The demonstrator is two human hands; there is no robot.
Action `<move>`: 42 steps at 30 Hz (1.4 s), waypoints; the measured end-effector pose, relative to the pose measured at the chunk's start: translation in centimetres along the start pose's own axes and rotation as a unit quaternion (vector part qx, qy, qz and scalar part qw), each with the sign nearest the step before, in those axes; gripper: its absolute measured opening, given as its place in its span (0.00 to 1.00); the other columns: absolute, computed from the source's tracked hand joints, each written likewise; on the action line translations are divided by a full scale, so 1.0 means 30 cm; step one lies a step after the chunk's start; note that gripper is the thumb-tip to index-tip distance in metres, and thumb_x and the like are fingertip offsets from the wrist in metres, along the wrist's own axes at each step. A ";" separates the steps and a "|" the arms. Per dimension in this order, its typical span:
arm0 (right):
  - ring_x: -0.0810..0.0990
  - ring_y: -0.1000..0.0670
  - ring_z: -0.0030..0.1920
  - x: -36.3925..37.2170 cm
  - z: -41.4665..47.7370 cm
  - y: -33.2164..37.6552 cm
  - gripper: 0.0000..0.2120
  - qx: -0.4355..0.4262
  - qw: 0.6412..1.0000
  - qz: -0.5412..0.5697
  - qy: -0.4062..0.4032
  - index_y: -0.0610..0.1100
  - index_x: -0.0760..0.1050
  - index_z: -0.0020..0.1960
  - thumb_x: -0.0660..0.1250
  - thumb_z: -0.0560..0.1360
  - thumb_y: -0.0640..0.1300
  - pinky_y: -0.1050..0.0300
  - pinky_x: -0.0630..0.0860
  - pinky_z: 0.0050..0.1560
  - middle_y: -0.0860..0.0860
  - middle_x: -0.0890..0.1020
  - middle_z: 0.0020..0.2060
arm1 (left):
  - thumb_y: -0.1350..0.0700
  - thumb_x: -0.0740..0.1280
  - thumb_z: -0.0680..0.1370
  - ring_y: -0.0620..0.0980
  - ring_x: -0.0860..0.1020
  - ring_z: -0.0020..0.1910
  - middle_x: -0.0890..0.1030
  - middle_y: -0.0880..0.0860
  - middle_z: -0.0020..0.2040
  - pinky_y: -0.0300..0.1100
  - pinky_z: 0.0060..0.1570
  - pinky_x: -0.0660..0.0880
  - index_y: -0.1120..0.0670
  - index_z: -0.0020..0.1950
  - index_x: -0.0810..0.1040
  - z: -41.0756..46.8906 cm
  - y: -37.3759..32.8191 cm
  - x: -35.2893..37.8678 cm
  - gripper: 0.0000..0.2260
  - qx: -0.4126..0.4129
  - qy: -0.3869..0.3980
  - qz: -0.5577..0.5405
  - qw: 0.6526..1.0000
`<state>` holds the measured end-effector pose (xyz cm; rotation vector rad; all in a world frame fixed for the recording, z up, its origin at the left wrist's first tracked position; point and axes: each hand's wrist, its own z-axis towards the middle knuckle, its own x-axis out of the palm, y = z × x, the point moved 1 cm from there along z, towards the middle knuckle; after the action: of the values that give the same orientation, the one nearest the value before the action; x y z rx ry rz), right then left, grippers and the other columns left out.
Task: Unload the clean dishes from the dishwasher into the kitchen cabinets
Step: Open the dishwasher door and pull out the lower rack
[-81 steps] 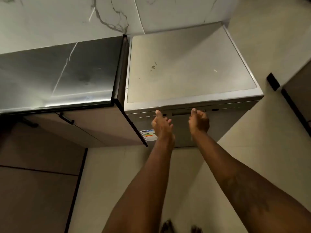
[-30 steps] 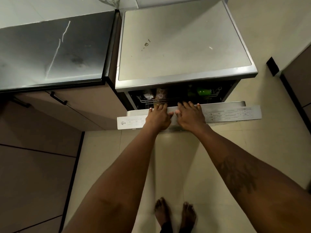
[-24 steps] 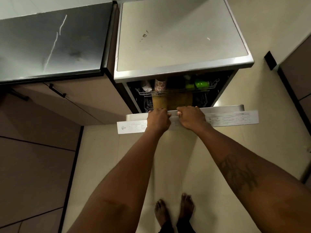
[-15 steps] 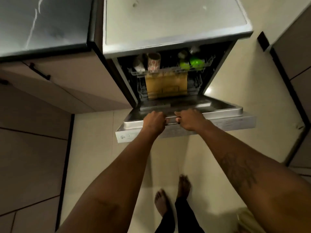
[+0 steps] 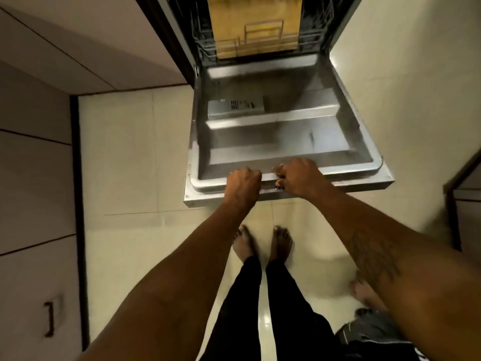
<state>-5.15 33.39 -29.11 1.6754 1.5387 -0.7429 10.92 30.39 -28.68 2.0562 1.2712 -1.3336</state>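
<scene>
With my left hand [image 5: 243, 182] and right hand [image 5: 299, 178] both curled over the front lip of the dishwasher door [image 5: 286, 142], I've swung it from shut to nearly flat, so the lower rack [image 5: 311, 39] and its yellow board [image 5: 256, 22] sit exposed behind, ready for unloading.

Floor [image 5: 125, 152]: pale tiles. On it, near centre, your left foot [image 5: 243, 246] and right foot [image 5: 281, 243], both bare; at near right, a third bare foot [image 5: 364, 293] beside dark cloth [image 5: 369, 332].
Door [image 5: 273, 142]: steel-lined, lowered flat, hinged at its far end. Dispenser [image 5: 235, 106] set in its far left. Your left hand [image 5: 242, 186] and right hand [image 5: 299, 177] grip its near edge.
Rack [image 5: 309, 40]: wire, far centre; a yellow board [image 5: 255, 22] stands in it.
</scene>
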 end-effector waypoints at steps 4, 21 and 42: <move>0.82 0.46 0.49 0.224 0.059 -0.004 0.14 -0.014 1.000 -0.017 0.014 0.54 0.81 0.58 0.68 0.75 0.57 0.54 0.79 0.50 0.50 0.85 0.49 | 0.57 0.68 0.77 0.58 0.81 0.41 0.83 0.56 0.44 0.47 0.40 0.77 0.54 0.51 0.82 0.043 -0.012 0.240 0.05 0.000 0.013 0.004 1.000; 0.80 0.46 0.49 0.950 0.311 -0.061 0.16 -0.032 0.998 -0.042 0.017 0.48 0.68 0.66 0.63 0.81 0.53 0.55 0.66 0.38 0.47 0.77 0.56 | 0.60 0.67 0.78 0.59 0.82 0.46 0.82 0.57 0.49 0.48 0.42 0.75 0.57 0.54 0.79 0.246 0.043 0.905 0.06 -0.006 0.037 -0.007 0.999; 0.82 0.47 0.58 0.101 0.430 -0.175 0.12 0.080 0.970 0.188 -0.129 0.49 0.81 0.59 0.68 0.77 0.51 0.56 0.75 0.57 0.51 0.84 0.56 | 0.52 0.70 0.77 0.49 0.81 0.41 0.83 0.51 0.47 0.45 0.44 0.79 0.52 0.54 0.81 0.540 0.103 0.062 0.07 -0.076 -0.118 -0.099 0.985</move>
<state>-9.21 24.59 -39.56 1.8345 0.9655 -0.8563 5.31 18.26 -38.51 1.6498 1.4475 -1.4664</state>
